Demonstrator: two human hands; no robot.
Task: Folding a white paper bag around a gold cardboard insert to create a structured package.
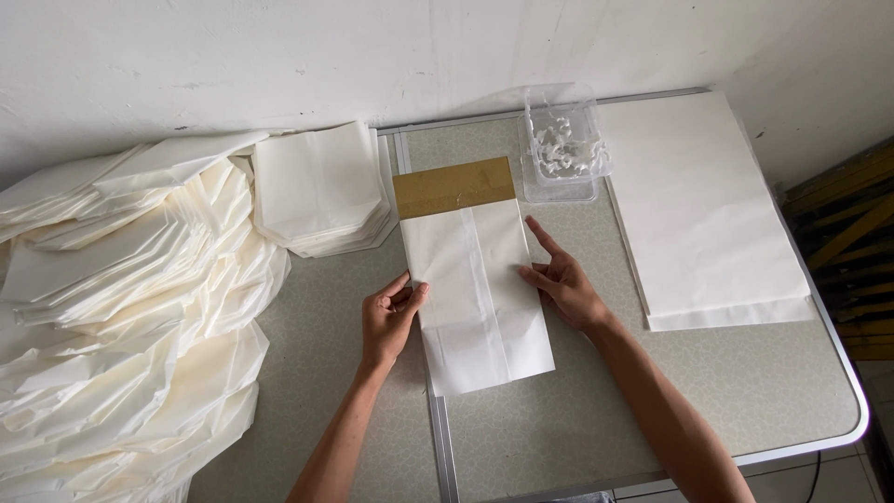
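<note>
A folded white paper sheet lies flat in the middle of the grey table, shaped like a half-made bag with a centre seam. Its top end rests on a brown cardboard strip. My left hand pinches the sheet's left edge between thumb and fingers. On the right edge rests my right hand, index finger stretched out along the paper, the other fingers pressing down.
A clear plastic tub with white paste stands behind the sheet. A stack of flat white sheets lies at the right. Finished white bags and a large heap of them fill the left side. Wall behind.
</note>
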